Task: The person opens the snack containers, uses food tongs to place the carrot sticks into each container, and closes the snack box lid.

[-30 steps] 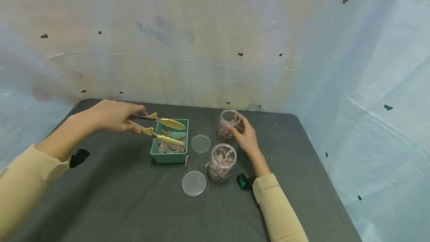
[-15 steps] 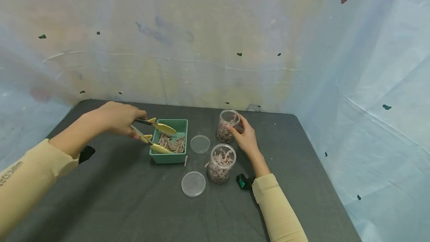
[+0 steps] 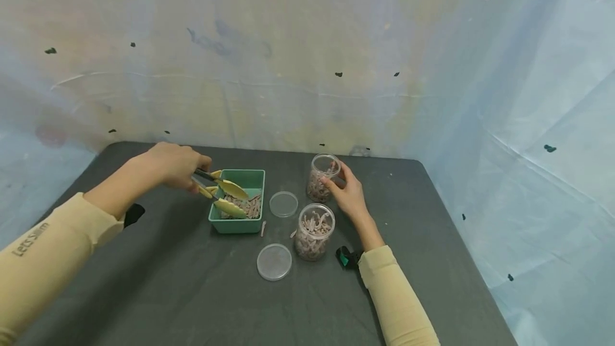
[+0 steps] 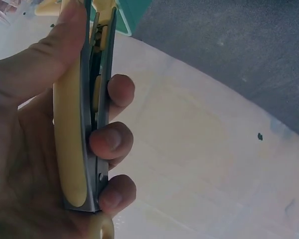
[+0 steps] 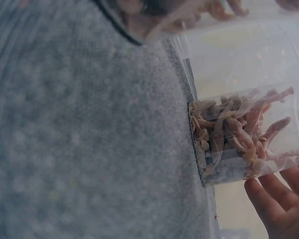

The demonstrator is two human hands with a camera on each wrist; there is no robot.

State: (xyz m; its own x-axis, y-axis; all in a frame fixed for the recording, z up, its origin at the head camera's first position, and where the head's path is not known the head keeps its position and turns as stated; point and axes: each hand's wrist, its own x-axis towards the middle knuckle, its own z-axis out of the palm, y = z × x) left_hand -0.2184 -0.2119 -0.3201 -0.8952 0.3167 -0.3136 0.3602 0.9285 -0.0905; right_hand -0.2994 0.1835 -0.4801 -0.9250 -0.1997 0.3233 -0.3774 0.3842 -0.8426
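Note:
My left hand (image 3: 175, 167) grips yellow-tipped metal tongs (image 3: 233, 190), fingers wrapped round the padded handle (image 4: 70, 144) in the left wrist view. The tongs' tips stand apart, angled down into a green rectangular tray (image 3: 236, 227). Pale brownish strips (image 3: 253, 206), perhaps dried meat, lie in the tray; whether the tips touch them cannot be told. With thumb and fingers curled round its side, my right hand (image 3: 353, 199) holds the farther clear jar (image 3: 318, 188), upright and lidless. Similar strips (image 5: 234, 132) partly fill it in the right wrist view.
A second lidless clear jar (image 3: 311, 247), fuller of strips, stands in front of the held one. Two round clear lids (image 3: 283, 204) lie between tray and jars. One loose strip (image 3: 263, 228) rests beside the tray. A plastic sheet (image 3: 288, 68) hangs behind the table.
The tongs have come down and back toward the tray's near left part, their tips drawing closer together over the last half second. My right hand stays on the far jar.

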